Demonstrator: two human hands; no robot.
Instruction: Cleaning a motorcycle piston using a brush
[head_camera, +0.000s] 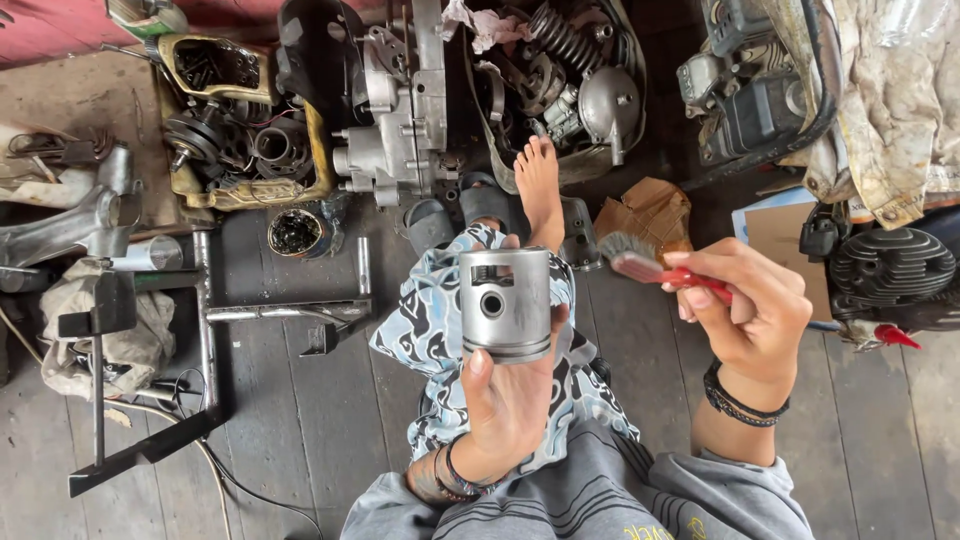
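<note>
The grey metal piston, a short cylinder with a round side hole, stands upright at centre frame in the left hand, whose fingers are closed around its base. Just right of it, the right hand is closed on a red-handled brush, bristles near the piston. Beneath lies a dark wooden plank floor, with a black metal frame at left and engine parts beyond.

Worn on the head, looking steeply down, close over lap and wooden floor. One view only, nothing shared.
</note>
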